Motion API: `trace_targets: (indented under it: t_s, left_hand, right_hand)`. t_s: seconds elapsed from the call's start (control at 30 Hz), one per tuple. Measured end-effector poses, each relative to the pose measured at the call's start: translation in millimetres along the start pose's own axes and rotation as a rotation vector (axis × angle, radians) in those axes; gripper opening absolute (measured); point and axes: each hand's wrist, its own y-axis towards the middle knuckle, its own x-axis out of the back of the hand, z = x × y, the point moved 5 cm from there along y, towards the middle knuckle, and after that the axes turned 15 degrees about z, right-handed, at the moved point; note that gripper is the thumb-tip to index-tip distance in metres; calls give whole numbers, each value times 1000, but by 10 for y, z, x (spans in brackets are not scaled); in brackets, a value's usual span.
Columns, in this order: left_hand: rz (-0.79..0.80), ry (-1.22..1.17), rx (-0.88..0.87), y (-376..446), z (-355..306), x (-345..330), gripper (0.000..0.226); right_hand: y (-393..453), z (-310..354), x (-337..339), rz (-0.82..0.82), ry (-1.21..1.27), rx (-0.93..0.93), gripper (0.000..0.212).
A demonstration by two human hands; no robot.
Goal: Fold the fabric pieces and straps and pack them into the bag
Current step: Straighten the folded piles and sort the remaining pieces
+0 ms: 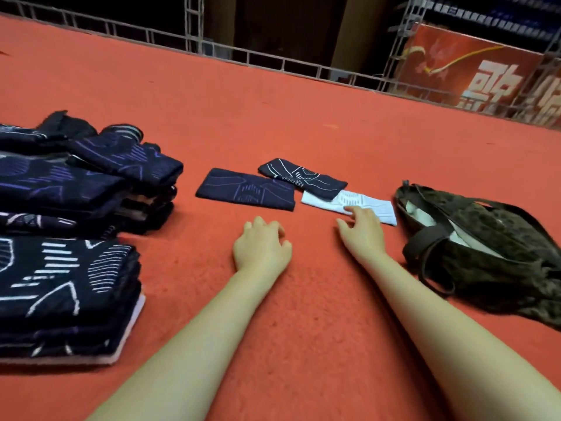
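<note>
On the red felt-like worktop (303, 123), the right hand (362, 227) lies with relaxed fingers touching the near edge of a folded white patterned fabric piece (368, 205), while the left hand (262, 246) rests loosely curled, holding nothing. Two flat navy line-printed pieces (246, 189) (302, 176) lie just beyond, the farther one overlapping the white one. A soft dark mottled bag (491, 247) gapes open at right; stacked navy fabrics (69, 287) crowd the left.

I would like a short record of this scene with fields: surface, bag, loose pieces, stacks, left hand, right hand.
surface: red carpet
bag: dark bag at right, mouth open, something white inside
loose pieces: purple-lined dark piece; white-lined dark piece overlapping the white piece
stacks: folded dark fabric stacks at left
left hand: left hand on the carpet, fingers curled, holding nothing
right hand: right hand, fingertips touching the white piece
</note>
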Motion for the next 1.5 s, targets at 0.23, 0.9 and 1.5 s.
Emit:
trace_targets:
  t_s: [0.23,0.9,1.5]
  left_hand:
    - [-26,-132,-37,113,72,-38,25]
    - [-135,-550,-511,110,0,231,32]
    - [-279,-1157,-392,180,194,484,29]
  right_hand:
    - [662,-51,-55,-61,-236,-6,33]
    - [-703,527,44,-178,191,564,29]
    - [-589,30,413,6,806,230,11]
